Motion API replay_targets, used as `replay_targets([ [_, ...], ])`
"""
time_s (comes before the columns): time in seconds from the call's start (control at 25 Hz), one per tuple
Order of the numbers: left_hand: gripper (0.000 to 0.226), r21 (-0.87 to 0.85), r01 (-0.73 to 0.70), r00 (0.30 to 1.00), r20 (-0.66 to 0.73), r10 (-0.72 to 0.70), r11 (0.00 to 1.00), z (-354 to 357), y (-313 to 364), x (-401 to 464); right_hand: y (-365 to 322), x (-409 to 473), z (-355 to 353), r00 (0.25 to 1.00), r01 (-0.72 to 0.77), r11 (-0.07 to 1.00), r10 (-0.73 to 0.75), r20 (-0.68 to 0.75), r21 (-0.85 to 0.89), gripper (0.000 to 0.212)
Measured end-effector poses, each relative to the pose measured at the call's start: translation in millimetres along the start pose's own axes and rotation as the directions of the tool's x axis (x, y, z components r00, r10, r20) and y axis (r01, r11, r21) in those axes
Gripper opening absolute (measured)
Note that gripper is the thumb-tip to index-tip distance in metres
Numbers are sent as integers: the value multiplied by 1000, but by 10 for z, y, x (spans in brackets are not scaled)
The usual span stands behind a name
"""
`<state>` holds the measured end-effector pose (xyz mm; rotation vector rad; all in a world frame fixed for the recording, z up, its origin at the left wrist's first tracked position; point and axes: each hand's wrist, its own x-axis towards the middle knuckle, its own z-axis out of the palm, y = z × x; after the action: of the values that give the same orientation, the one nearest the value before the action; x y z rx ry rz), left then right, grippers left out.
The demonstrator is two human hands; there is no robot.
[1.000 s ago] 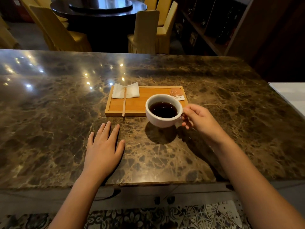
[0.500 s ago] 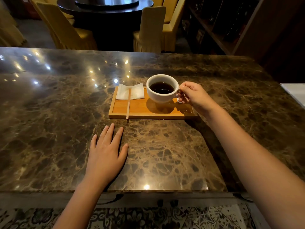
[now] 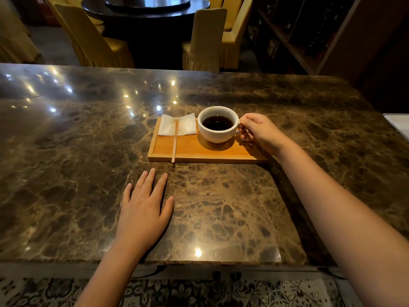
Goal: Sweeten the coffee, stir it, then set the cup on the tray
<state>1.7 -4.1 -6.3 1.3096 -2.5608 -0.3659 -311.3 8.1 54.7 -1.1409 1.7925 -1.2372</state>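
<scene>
Both forearms are bare, no sleeves, hands ungloved.

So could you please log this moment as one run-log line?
stage: cup placement | right hand: on coffee cup handle | cup: on wooden tray | left hand: flat on marble table

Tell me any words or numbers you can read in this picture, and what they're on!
None can be read.
White ceramic coffee cup: plain, no print.
Rectangular wooden tray: no label.
White paper napkin: blank.
Thin wooden stir stick: unmarked.
Dark wooden shelf: its items are too dark and blurred.
</scene>
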Motion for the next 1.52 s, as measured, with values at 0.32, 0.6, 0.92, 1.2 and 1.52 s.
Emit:
replay_targets([
  [0.32, 56, 4, 2, 1000, -3, -2, 1000, 0, -1, 3, 10, -24, -20, 998, -19, 1000, 18, -64, -10, 26],
  [0.6, 56, 5, -1, 1000, 0, 1, 1000, -5, 8, 6, 27, -40, -12, 980, -27, 999, 35, -197, 42, 19],
  [0.92, 56, -1, -3, 1000, -5, 3, 1000, -18, 11, 2, 3, -57, -31, 948, -73, 994, 42, -316, -87, 19],
  [1.2, 57, 17, 2, 997, 72, -3, 1000, -128, 57, 33, -119, -444, 68, 955, -107, 745, -108, -277, -658, 11],
  [1.52, 55, 107, -54, 999, 9, 54, 993, -330, 150, -44, 51, -1421, 383, 943, -40, 498, -269, -198, -866, 26],
])
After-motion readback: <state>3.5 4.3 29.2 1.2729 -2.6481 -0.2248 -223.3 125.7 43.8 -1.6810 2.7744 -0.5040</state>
